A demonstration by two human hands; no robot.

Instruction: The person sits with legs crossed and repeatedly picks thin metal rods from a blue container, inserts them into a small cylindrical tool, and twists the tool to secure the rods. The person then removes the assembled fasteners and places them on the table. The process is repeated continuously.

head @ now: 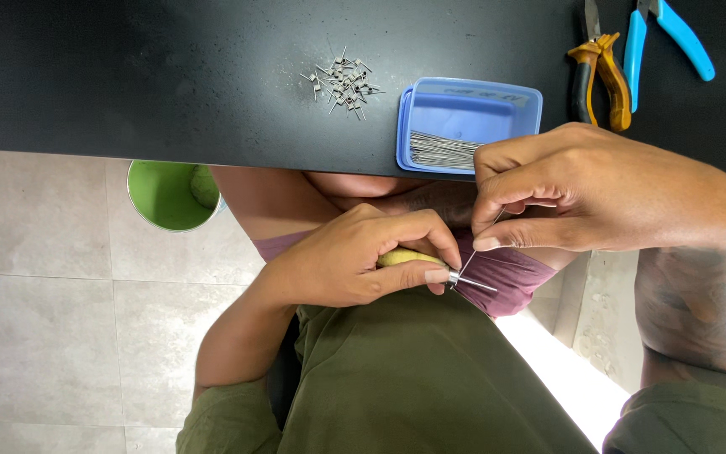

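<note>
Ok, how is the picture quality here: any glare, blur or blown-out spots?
Head view: hands and thin wire are sharp; a sunlit floor patch at lower right is blown out; the black tabletop shows only soft sheen; the wide lens looks straight down.

Across the top of the frame runs a black counter (170,76), its edge cutting straight along the upper third. Top centre, a loose heap of small bent metal coils (344,82) lies scattered on it. Just right of that, a blue tray (497,105) sits at the counter's edge with a bundle of straight wires (443,151) lying in its lower left corner. Upper right, orange pliers (602,74) lie beside blue pliers (661,34), near each other. Below the counter, left of centre, a green bin (165,197) stands on pale floor tiles (44,319), which fill the lower left.
</note>
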